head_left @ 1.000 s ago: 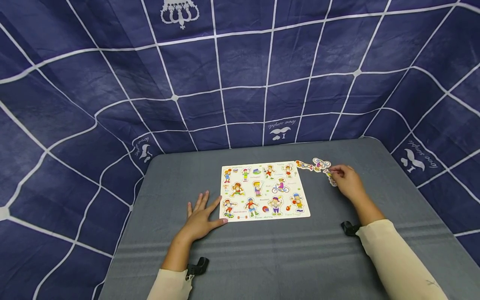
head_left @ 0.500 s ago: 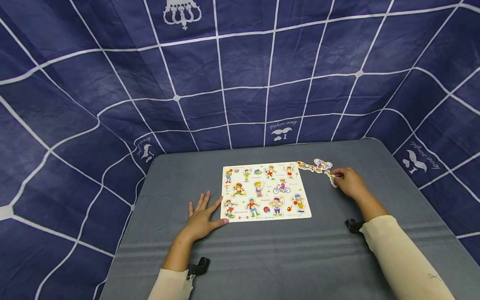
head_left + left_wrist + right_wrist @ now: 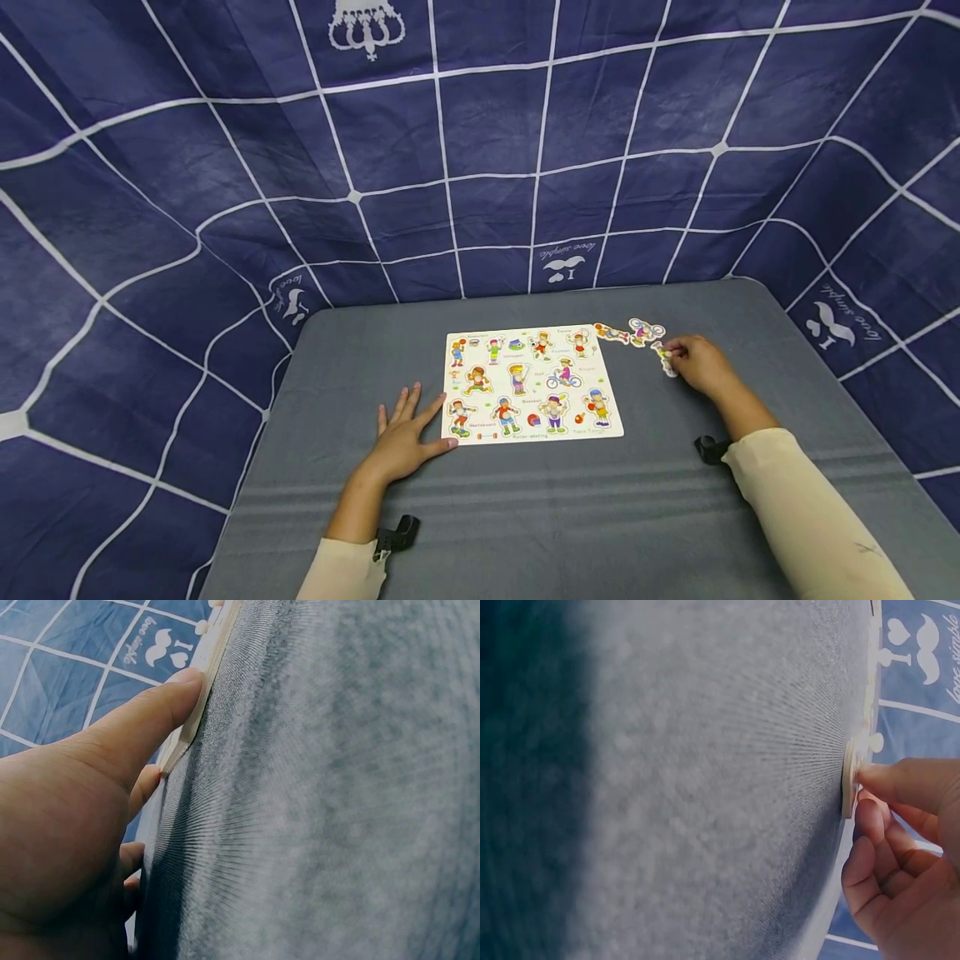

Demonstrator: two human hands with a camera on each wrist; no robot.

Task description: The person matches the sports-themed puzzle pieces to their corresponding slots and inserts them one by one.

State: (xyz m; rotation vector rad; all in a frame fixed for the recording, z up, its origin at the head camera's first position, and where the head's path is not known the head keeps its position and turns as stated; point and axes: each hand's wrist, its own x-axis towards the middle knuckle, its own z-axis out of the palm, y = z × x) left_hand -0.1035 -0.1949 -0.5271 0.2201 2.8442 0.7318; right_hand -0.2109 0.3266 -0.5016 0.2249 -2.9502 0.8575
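Pinching a loose puzzle piece (image 3: 664, 358) at centre right, the right hand (image 3: 697, 365) has barely shifted over the last second. Left hand (image 3: 405, 433) stays spread flat, thumb against the puzzle board (image 3: 531, 382), so nothing has been lifted.

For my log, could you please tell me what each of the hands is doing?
Left hand: open, thumb against puzzle board.
Right hand: pinching a puzzle piece.

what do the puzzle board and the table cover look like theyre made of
Puzzle board: probably wood with a glossy printed white face; the left wrist view shows a pale, thick raw edge. Table cover: seemingly grey woven fabric, matte, with fine ribbed weave and creases.
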